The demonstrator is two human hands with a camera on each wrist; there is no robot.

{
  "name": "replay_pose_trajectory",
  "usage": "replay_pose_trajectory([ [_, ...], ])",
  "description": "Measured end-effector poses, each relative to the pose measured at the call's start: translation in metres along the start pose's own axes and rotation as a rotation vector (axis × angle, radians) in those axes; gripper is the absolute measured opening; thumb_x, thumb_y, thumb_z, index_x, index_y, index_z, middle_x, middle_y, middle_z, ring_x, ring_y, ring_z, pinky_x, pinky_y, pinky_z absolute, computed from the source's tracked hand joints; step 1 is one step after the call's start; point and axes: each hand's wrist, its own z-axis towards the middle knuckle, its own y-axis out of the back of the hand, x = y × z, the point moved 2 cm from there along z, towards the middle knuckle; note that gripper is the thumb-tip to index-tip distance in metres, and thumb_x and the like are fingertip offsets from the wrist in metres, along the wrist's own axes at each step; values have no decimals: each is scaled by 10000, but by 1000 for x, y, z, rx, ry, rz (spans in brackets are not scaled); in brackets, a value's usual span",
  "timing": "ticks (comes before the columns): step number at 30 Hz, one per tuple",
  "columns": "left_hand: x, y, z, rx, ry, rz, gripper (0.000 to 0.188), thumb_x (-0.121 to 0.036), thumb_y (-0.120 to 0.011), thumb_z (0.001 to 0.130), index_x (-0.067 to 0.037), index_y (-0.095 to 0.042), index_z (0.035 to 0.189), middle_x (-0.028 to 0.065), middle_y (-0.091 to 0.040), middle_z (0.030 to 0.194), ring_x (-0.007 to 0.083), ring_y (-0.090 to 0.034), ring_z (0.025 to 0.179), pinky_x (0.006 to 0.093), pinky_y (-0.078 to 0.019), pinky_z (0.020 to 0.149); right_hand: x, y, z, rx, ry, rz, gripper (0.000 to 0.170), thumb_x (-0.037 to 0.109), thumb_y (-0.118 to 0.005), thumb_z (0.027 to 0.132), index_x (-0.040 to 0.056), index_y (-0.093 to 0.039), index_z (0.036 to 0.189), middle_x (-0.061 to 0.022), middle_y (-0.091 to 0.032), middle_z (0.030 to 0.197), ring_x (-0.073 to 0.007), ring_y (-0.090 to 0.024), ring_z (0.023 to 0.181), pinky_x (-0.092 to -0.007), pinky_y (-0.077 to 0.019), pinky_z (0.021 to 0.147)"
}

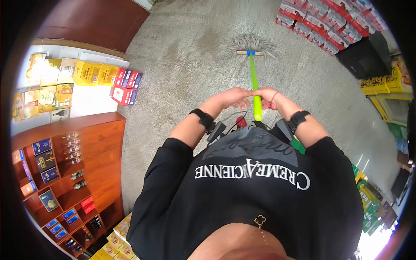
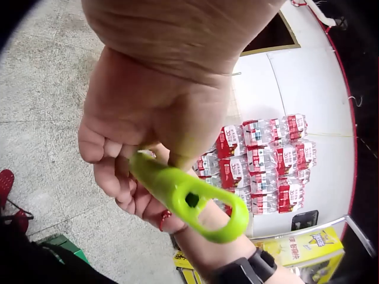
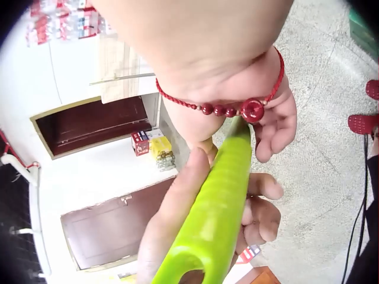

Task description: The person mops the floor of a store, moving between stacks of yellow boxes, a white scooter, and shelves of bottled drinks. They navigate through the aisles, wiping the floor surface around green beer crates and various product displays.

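A mop with grey strands [image 1: 251,43] rests on the floor ahead of me, its bright green handle [image 1: 255,80] running back to my waist. My right hand [image 1: 269,97], with a red beaded bracelet on the wrist, holds the handle near its upper end, the thumb lying across it. From the other side my left hand [image 1: 236,96] comes up to the handle. Its thumb reaches toward the right thumb, and its fingers [image 3: 260,204] hang loosely curled beside the handle. The handle's looped end [image 2: 228,216] sticks out toward my body.
Red-and-white bottle packs [image 1: 329,19] are stacked at the far right, beside a black box [image 1: 364,56]. On the left are yellow cartons [image 1: 95,73], red boxes [image 1: 125,86] and a wooden shelf unit [image 1: 102,151]. Grey speckled floor [image 1: 182,47] lies between.
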Motion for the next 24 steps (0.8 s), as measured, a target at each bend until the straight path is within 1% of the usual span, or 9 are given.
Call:
replay_pose_trajectory([
  [2,5,10,30,-45,1,-81,470,-382,-448,852,-62,-456,1197,89,-594,936,118,-549,639,239,-387,530,0,24,-4,66,-31,-48,274,235,-615,754,36,-501,906,-68,-522,692,-173,-539,536,-308,-468,441],
  [5,-7,9,60,-80,4,-31,473,-355,-451,852,-54,-437,1216,112,-576,969,137,-553,641,250,-375,487,2,43,-39,-14,-2,30,256,156,-593,735,39,-482,934,-86,-504,764,-182,-536,649,-316,-482,487],
  [7,-18,6,81,-45,11,20,477,-353,-458,846,-42,-441,1207,125,-557,988,158,-557,660,287,-380,488,5,62,-65,-27,2,-14,361,117,-576,716,51,-455,1050,-93,-498,828,-176,-530,751,-328,-489,525],
  [11,-39,0,127,3,35,95,494,-360,-459,843,-69,-410,1241,127,-548,1040,147,-558,695,257,-373,519,23,90,-136,-68,-68,-144,653,84,-531,723,88,-269,1321,-80,-525,784,-171,-528,526,-303,-467,423],
  [13,-60,-10,138,5,22,123,495,-356,-457,844,-69,-405,1244,132,-543,1044,151,-566,693,263,-370,506,20,115,-159,-154,-113,-327,686,88,-508,744,115,-208,1360,-70,-534,752,-146,-474,406,-280,-436,363],
  [16,-78,-16,185,30,-3,163,504,-355,-455,844,-69,-391,1254,147,-528,1063,167,-587,668,277,-366,470,29,151,-188,-230,-153,-541,680,101,-500,761,129,-199,1370,-59,-536,724,-123,-475,406,-260,-407,346],
  [18,-91,-23,220,51,3,213,529,-366,-461,835,-7,-401,1219,205,-521,1098,201,-589,607,404,-422,585,33,181,-190,-262,-129,-611,641,126,-499,780,134,-231,1362,-53,-535,704,-122,-474,407,-257,-397,347],
  [22,-133,-24,279,-5,116,184,524,-385,-463,833,-66,-403,1243,182,-507,1107,241,-618,693,354,-410,488,75,221,-184,-243,-10,-761,579,183,-519,803,103,-307,1336,-51,-543,680,-125,-508,468,-258,-417,424],
  [24,-146,-20,317,19,86,189,536,-413,-472,824,-63,-427,1228,199,-493,1142,276,-625,728,417,-438,578,101,233,-179,-220,70,-836,589,166,-537,793,94,-314,1334,-43,-537,689,-113,-498,492,-248,-413,453],
])
